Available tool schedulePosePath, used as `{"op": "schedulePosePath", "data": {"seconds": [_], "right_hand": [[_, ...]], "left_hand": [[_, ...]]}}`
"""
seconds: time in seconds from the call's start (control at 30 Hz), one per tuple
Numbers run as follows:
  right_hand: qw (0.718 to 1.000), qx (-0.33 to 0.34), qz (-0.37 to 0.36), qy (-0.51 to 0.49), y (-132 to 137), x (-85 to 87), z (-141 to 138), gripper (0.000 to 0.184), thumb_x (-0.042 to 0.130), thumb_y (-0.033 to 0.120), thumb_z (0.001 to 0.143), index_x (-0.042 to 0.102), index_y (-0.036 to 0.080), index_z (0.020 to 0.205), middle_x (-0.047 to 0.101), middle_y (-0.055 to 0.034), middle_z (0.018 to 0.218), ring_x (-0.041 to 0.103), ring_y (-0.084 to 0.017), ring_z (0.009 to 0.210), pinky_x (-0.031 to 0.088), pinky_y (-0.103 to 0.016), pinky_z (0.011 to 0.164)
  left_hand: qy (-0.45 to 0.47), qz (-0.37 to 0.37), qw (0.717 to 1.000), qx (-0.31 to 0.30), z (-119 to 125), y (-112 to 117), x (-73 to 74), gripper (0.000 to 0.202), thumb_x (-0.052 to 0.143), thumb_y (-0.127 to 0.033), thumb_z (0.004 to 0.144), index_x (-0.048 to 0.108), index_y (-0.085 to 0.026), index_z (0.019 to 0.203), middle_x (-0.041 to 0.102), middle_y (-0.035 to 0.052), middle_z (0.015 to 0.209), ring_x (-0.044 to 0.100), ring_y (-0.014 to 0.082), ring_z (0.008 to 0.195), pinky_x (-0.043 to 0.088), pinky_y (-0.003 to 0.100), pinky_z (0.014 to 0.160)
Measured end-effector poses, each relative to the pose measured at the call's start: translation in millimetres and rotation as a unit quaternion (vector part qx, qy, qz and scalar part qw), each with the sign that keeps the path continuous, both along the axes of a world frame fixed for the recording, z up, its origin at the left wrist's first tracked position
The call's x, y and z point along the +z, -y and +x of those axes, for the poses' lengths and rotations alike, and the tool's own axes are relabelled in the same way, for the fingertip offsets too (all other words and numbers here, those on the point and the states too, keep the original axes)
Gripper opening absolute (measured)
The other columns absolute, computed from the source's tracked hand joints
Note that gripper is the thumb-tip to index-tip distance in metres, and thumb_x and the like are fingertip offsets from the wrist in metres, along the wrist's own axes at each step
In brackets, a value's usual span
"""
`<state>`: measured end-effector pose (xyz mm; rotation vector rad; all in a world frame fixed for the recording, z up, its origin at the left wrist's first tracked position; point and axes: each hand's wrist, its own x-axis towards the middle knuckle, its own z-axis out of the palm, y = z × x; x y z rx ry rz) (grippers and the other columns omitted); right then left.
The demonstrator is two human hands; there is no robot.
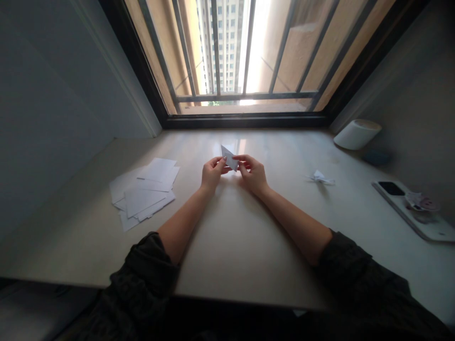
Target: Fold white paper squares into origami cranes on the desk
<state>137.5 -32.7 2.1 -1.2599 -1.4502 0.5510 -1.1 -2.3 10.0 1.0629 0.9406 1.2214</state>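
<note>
Between my two hands is a small piece of folded white paper (pixel 228 154), pointed at its upper left and held above the tabletop. My left hand (pixel 212 173) pinches its left side, thumb on the near face. On the right edge, my right hand (pixel 253 171) grips the paper with thumb and fingers. Some fingertips are hidden behind the sheet. To the left lies a loose pile of white paper sheets (pixel 147 194). A small folded white paper figure (pixel 320 177) rests on the table to the right of my hands.
The pale, glossy tabletop (pixel 227 255) runs up to a barred window (pixel 245 121). At the right are a phone (pixel 414 210) with a round grip on its back and a white cylindrical object (pixel 357 134) near the wall. Walls border both sides.
</note>
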Motion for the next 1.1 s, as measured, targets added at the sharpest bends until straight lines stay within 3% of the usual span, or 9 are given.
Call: {"op": "schedulePosePath", "data": {"seconds": [0.23,0.43,0.87,1.1], "right_hand": [[0.999,-0.009,0.025,0.034,3.8,3.5,-0.8,0.021,0.062,0.036,0.081,0.068,0.024,0.097,0.069,-0.0041,0.099,0.061,-0.015,0.068,0.052,-0.030,0.064],[0.999,0.016,0.036,0.034,3.4,3.1,-1.2,0.022,0.060,0.041,0.083,0.069,0.024,0.092,0.066,-0.0045,0.096,0.061,-0.014,0.071,0.053,-0.029,0.065],[0.993,0.073,0.054,0.074,4.4,1.0,-3.2,0.013,0.057,0.026,0.083,0.068,0.024,0.088,0.055,-0.0057,0.105,0.060,-0.013,0.075,0.054,-0.027,0.064],[0.994,0.026,0.066,0.085,4.4,1.1,-1.9,0.016,0.057,0.026,0.084,0.069,0.024,0.094,0.060,-0.0048,0.100,0.061,-0.013,0.073,0.053,-0.028,0.066]], "left_hand": [[-0.015,0.009,1.000,-0.005,-1.9,-4.7,-5.1,0.031,0.070,-0.042,0.071,0.068,-0.015,0.086,0.071,0.0067,0.076,0.071,0.0209,0.071,0.053,0.030,0.069],[0.000,-0.006,1.000,0.006,-1.6,-5.8,-5.5,0.030,0.072,-0.041,0.069,0.067,-0.015,0.082,0.070,0.0061,0.072,0.070,0.0200,0.068,0.053,0.031,0.070],[-0.012,0.020,1.000,0.004,-1.4,-7.4,-7.8,0.028,0.069,-0.042,0.071,0.067,-0.015,0.079,0.067,0.0030,0.069,0.064,0.0137,0.062,0.054,0.026,0.064],[-0.026,0.024,0.999,0.021,-1.3,-7.8,-9.1,0.029,0.067,-0.042,0.074,0.066,-0.015,0.083,0.067,0.0042,0.069,0.066,0.0156,0.060,0.055,0.030,0.066]]}}
